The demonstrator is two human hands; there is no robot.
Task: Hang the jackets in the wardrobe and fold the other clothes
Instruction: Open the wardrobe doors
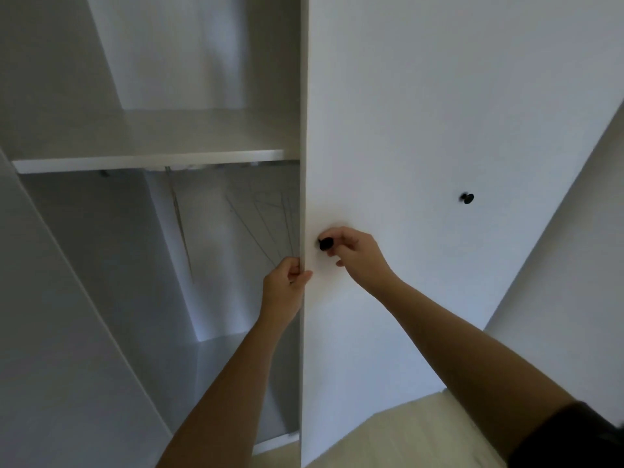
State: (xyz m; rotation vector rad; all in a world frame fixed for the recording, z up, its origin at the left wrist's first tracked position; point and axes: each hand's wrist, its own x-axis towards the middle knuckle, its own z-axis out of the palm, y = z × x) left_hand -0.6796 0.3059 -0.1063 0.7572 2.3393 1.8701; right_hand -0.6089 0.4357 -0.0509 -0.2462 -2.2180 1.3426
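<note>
Left forearm bare, stretched up from the bottom centre of the frame, wrist straight. Left hand (285, 282) at mid-frame, gripping the free edge of the door (388, 130): fingers curled behind the edge, thumb laid flat on the front face. Right arm coming in from the lower right corner, bare below a dark sleeve (567, 437), elbow slightly bent, wrist cocked toward the left. Right hand (358, 255) just right of and above the left, thumb and curled fingers pinching a small round black knob (326, 244) near that same edge. Hands near each other, not touching. Wardrobe (101, 265) filling the left and centre of the frame, standing open on its left half: flat, smooth, matt white panels with square edges, greyish in shadow inside. 1 plain white shelf (145, 160) across the upper left, a slim metal rail (216, 165) just under it. Thin wire hangers (270, 224) hanging from the rail, faint and blurred, beside the door edge. A 2nd knob (467, 197), also round and black, on the white front at centre right, well apart from the hands. Pale beige floor (405, 440) at the bottom right, smooth, no clear grain.
</note>
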